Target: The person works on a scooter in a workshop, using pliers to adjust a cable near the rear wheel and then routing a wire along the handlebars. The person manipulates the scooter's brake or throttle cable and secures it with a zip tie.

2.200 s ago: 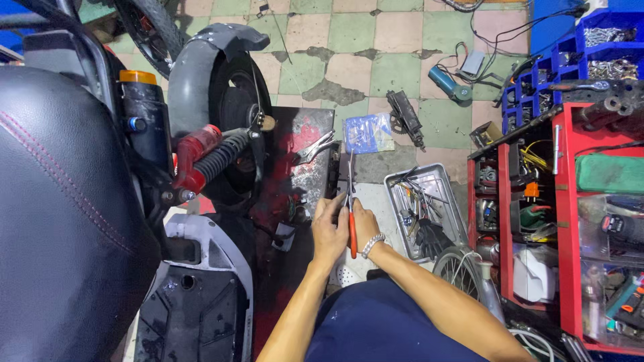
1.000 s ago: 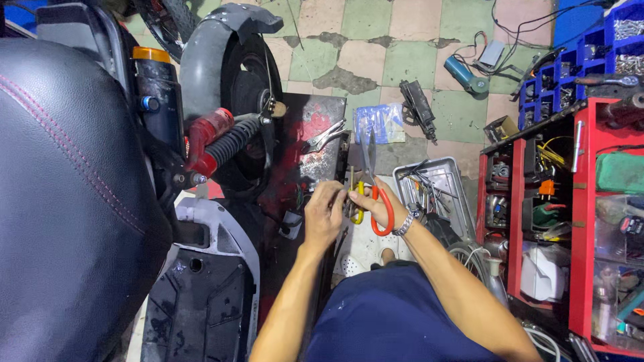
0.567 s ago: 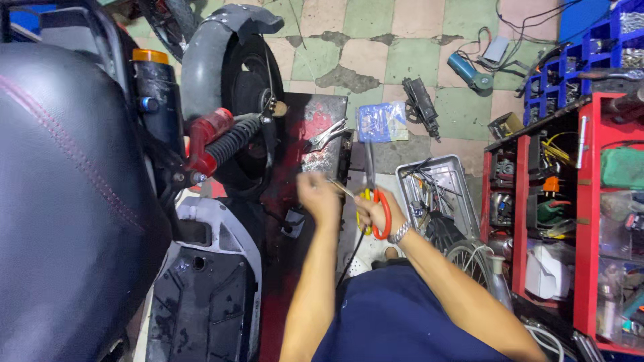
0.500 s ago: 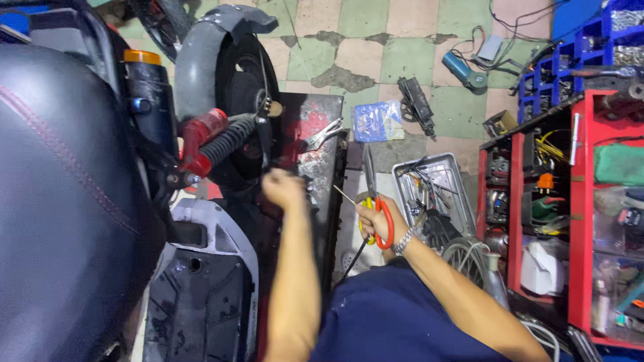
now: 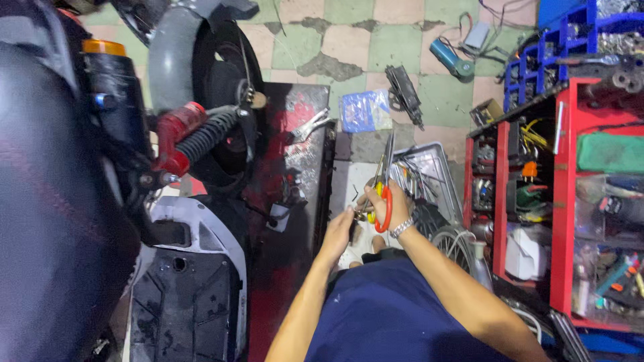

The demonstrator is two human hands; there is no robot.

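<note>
My right hand grips a pair of scissors with red and yellow handles, blades pointing away from me toward the tiled floor. My left hand sits just left of it, fingertips pinching something small near the scissor handles; I cannot tell what it is. A silver watch is on my right wrist. Both hands hover over the right edge of a dark red metal ramp, in front of my knees.
A scooter's rear wheel and red shock absorber stand at the left. Locking pliers lie on the ramp. A metal tray of tools, a blue bag, a power tool and a red parts shelf are to the right.
My left hand reached out toward the scooter, then came back beside the scissors. The right hand kept hold of the scissors, which now point straight ahead.
</note>
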